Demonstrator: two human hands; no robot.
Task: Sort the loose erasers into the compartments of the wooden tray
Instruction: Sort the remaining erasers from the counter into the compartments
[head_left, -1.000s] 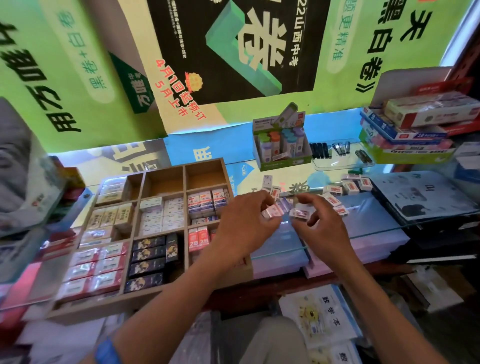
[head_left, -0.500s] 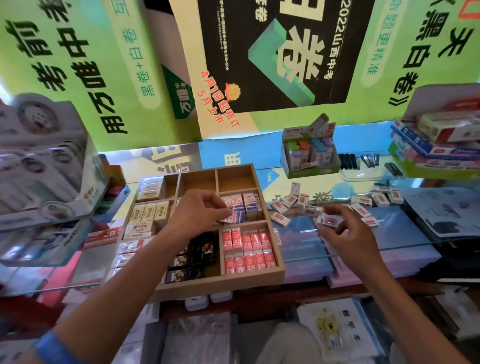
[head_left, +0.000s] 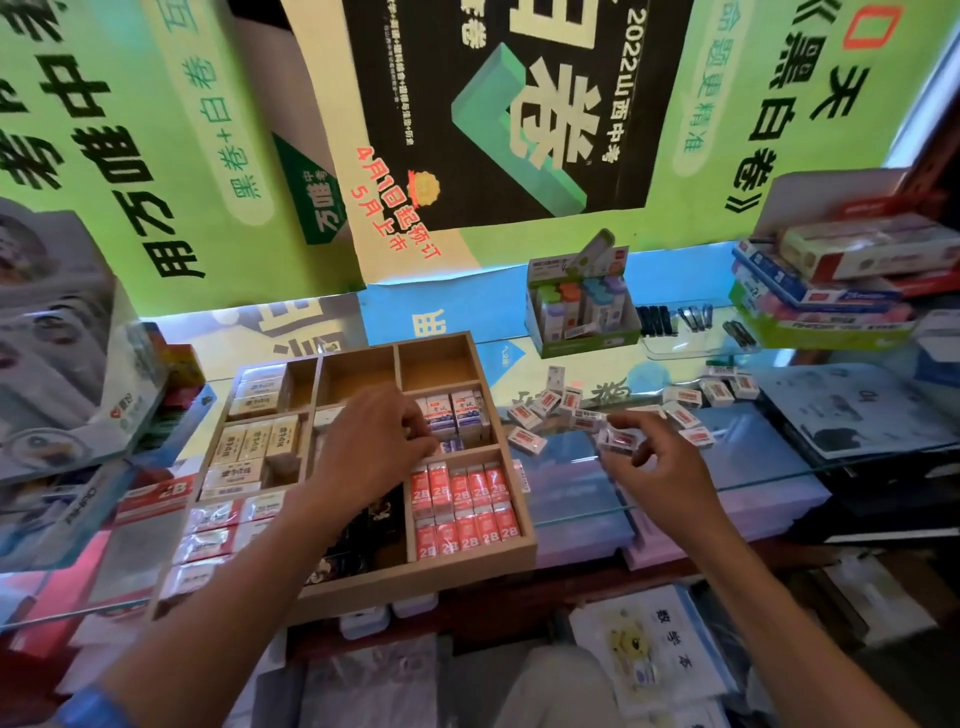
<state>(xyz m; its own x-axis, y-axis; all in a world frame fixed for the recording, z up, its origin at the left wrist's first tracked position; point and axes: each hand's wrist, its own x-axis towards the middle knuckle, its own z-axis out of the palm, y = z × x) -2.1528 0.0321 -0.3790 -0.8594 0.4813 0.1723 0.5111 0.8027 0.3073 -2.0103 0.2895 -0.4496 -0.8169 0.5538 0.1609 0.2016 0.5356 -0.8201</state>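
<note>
— Left hand?
— Palm down, arm stretched forward, fingers curled, tips tucked under.
— Right hand?
— Raised, thumb and 2 fingers pinching, the others loosely bent.

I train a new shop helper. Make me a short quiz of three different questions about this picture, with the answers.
1. True or false: the right hand pinches an eraser over the glass shelf.
2. Which compartment of the tray holds the red 2B erasers? A. back left B. front right C. back middle
3. Fill in: the left hand is over the ____ of the tray.

Key
1. True
2. B
3. middle
</note>
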